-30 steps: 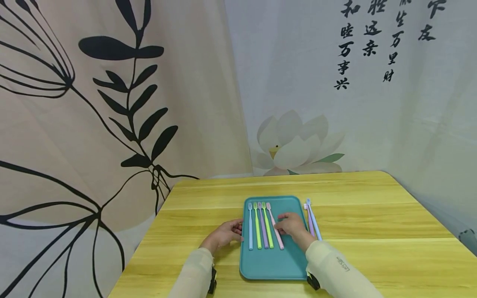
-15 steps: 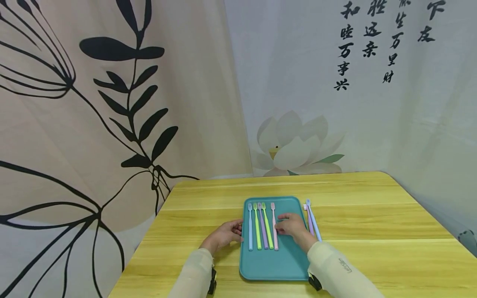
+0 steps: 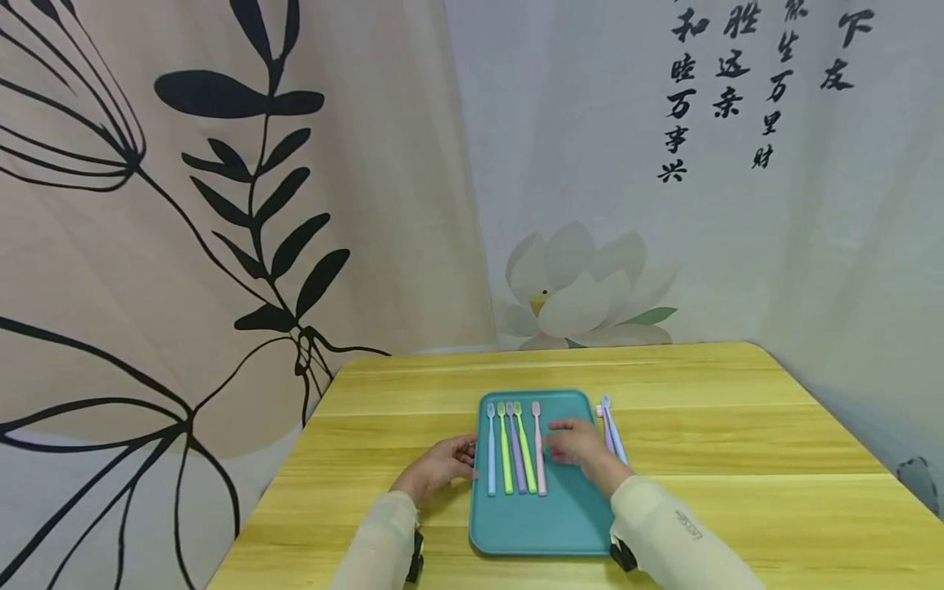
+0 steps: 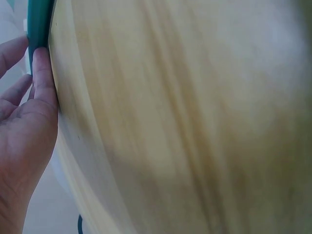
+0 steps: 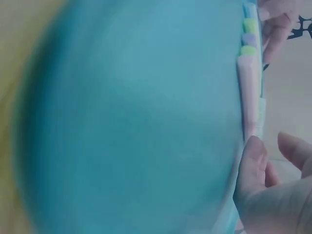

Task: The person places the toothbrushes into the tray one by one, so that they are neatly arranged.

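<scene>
Several toothbrushes lie side by side on a teal tray [image 3: 546, 533], heads toward the far edge. From the left come a light blue toothbrush [image 3: 492, 459], a green toothbrush [image 3: 506, 459], a purple toothbrush [image 3: 515, 455], another green toothbrush [image 3: 526, 459] and a pink toothbrush [image 3: 539, 451]. My left hand [image 3: 438, 467] touches the tray's left rim; in the left wrist view its thumb [image 4: 43, 73] rests against the outer wall. Over the tray, my right hand [image 3: 578, 447] is just right of the pink toothbrush, its thumb [image 5: 253, 161] close to the handle and its fingers spread apart.
A blue toothbrush [image 3: 615, 434] and a purple toothbrush [image 3: 606, 430] lie on the wooden table [image 3: 737, 508] right of the tray, partly behind my right hand. A printed curtain [image 3: 398, 205] hangs behind the table.
The pink toothbrush has swung from a slant to nearly straight, its lower end moving left, in line with the others. My right fingers have eased away from it. My left hand stays at the rim.
</scene>
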The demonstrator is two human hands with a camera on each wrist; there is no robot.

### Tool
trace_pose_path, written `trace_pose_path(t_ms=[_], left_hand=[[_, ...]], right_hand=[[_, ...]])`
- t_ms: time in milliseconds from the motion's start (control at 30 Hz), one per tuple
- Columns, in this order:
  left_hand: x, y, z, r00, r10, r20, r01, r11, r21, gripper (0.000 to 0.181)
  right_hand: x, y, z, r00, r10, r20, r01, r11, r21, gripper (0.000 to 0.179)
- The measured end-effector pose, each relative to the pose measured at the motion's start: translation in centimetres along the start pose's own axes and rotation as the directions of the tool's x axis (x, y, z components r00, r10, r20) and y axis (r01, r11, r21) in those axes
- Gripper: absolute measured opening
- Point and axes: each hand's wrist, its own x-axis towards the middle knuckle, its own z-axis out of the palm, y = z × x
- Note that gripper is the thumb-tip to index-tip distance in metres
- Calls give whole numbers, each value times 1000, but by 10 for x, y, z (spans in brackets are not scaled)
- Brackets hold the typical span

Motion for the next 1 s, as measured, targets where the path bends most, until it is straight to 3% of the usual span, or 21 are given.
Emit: trace_pose_path(t_ms=[700,1000], left_hand=[[-1,-1,-1,1000,6,4,-6,1000,8,72],[0,0,0,1000,0,0,0,1000,14,72]], right_hand=[[-2,-13,-36,1000,-16,-21,15,999,-30,46],[-4,-16,-60,1000,-26,-12,25,999,-44,48]])
